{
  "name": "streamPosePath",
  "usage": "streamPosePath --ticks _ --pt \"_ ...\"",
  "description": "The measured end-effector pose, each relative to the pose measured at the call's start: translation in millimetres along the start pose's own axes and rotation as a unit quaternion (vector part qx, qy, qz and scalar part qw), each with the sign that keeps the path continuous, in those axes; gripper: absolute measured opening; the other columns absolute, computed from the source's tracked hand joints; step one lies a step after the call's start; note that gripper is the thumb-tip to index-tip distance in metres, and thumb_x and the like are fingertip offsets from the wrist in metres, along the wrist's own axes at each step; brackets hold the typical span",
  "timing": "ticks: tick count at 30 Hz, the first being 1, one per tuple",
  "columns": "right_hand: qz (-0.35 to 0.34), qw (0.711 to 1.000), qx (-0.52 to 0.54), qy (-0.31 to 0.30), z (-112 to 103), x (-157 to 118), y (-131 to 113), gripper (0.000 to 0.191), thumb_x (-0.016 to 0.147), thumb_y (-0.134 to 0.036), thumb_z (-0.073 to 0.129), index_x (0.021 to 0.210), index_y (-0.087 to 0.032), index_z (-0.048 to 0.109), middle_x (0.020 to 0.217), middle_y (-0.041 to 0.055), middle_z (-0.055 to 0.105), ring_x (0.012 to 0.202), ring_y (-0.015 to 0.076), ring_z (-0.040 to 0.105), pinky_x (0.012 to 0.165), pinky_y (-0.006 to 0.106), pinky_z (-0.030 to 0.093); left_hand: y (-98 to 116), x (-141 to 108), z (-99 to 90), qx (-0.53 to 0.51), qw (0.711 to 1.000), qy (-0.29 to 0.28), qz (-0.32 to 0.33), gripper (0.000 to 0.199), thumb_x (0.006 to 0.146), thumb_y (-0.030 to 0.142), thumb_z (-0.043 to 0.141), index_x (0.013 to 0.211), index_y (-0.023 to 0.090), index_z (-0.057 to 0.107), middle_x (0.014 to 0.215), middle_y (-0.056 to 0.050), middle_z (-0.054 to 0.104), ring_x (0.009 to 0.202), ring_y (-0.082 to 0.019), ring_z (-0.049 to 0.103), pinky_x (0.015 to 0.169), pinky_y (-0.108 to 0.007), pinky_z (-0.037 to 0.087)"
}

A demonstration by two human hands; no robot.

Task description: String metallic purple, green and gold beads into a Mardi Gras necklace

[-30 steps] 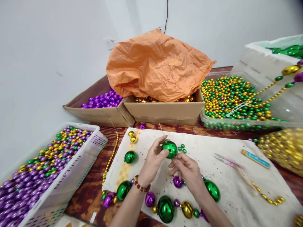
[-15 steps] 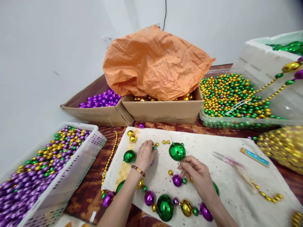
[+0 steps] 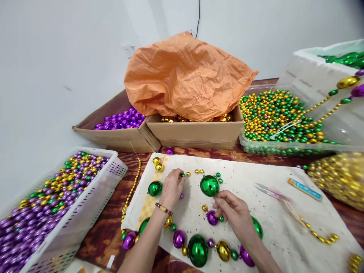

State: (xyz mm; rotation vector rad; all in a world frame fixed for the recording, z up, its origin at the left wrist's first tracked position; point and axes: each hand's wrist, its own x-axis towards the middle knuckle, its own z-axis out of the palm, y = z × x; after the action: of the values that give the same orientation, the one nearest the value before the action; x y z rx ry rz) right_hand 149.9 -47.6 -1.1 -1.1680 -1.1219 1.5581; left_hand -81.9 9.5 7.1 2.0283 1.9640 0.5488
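My left hand [image 3: 171,188] is low over the white cloth [image 3: 278,223], thumb and fingers closed on a small green bead [image 3: 182,175]. My right hand [image 3: 233,209] pinches at the lower right edge of a large shiny green ball [image 3: 209,185]. A thin needle-like line sticks up and left from that ball's top; the exact point of grip is hidden by the fingers. Below the right hand lie a purple ball [image 3: 212,217] and a small gold bead [image 3: 204,208]. Nearer me, a strand of purple, gold and green balls, including a big green ball [image 3: 198,250], crosses the cloth.
A white basket [image 3: 93,212] of mixed beads stands left. Cardboard boxes [image 3: 196,134] with an orange sack [image 3: 187,79] are behind. A clear tub [image 3: 256,146] of beads stands back right. Pink-handled snips [image 3: 274,192] and a blue-orange packet [image 3: 305,189] lie on the cloth's right.
My right hand and the large green ball have shifted slightly left and down, uncovering small green beads behind the ball. My left hand's fingers have closed in at the small green bead.
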Motion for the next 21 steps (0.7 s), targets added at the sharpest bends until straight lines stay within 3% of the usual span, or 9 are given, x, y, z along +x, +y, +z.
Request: streamPosePath --ticks 5,8,14,17,21 --pt "-0.001 1.0 -0.009 0.004 -2.6 -1.2 -3.3 0.023 0.091 -0.039 0.057 0.083 -0.018 0.06 0.074 0.0015 0.064 0.057 0.0117 0.059 0.049 0.021 0.038 -3.5 4.1 9.6 0.028 0.999 -0.01 0.014 0.012 0.084 0.013 0.051 0.091 0.019 0.06 0.092 -0.008 0.059 0.093 -0.025 0.054 0.083 -0.036 0.041" --pt "0.003 1.0 -0.01 0.006 -3.7 -2.3 -4.2 0.024 0.09 -0.04 0.057 0.083 -0.017 0.06 0.074 0.0018 0.065 0.057 0.0119 0.059 0.049 0.022 0.038 -3.6 0.7 4.8 0.031 0.999 -0.017 0.019 0.018 0.085 0.012 0.05 0.099 0.018 0.059 0.097 -0.009 0.058 0.097 -0.024 0.054 0.085 -0.036 0.041" --pt "0.01 1.0 0.001 0.001 -0.4 -2.5 -5.5 0.023 0.09 -0.039 0.058 0.082 -0.017 0.06 0.073 0.0019 0.065 0.057 0.0117 0.058 0.049 0.021 0.038 0.7 -34.4 -19.7 0.024 0.995 -0.089 0.032 0.013 0.088 0.014 0.043 0.088 0.021 0.054 0.091 -0.004 0.052 0.085 -0.02 0.054 0.077 -0.032 0.043" --pt "0.015 1.0 0.007 -0.003 2.3 -2.4 -6.0 0.022 0.09 -0.038 0.058 0.083 -0.017 0.06 0.073 0.0019 0.065 0.057 0.0117 0.058 0.049 0.021 0.039 1.0 -51.5 -16.3 0.022 0.992 -0.122 0.038 0.014 0.087 0.012 0.043 0.088 0.021 0.053 0.093 -0.004 0.051 0.085 -0.019 0.054 0.078 -0.032 0.042" --pt "0.017 1.0 0.008 -0.005 3.3 -3.3 -6.3 0.022 0.09 -0.038 0.057 0.084 -0.017 0.06 0.073 0.0018 0.065 0.057 0.0118 0.058 0.049 0.02 0.039 -1.6 -59.4 -4.1 -0.008 0.992 -0.119 0.032 0.017 0.088 0.01 0.041 0.089 0.019 0.054 0.095 -0.006 0.052 0.089 -0.02 0.053 0.082 -0.034 0.042"
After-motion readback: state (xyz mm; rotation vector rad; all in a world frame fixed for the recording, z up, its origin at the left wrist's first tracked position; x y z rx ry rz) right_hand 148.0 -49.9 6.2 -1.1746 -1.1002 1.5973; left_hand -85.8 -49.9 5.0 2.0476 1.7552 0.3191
